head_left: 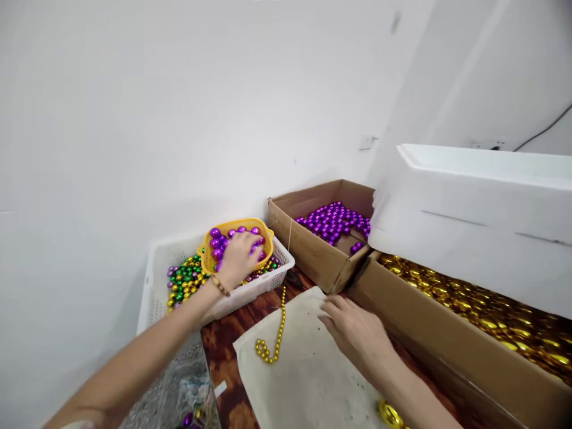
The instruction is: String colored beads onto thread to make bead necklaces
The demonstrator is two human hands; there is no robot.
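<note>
My left hand (240,257), with a bracelet at the wrist, reaches into a yellow basket (269,235) among shiny purple balls (215,243); its fingertips are partly lost among them. Above the right part of a pale sheet (295,381) is my right hand (348,322), its fingers bent and close together, and whatever they may hold is too small to make out. A string of gold beads (282,322) hangs on a thin thread from above and curls onto the sheet.
A white basket (223,307) holds green, gold and purple beads under the yellow one. Behind stands a cardboard box (308,250) of purple beads. At right, a white foam box (473,208) sits over a carton (447,333) of gold beads. Gold beads (390,414) lie near my right forearm.
</note>
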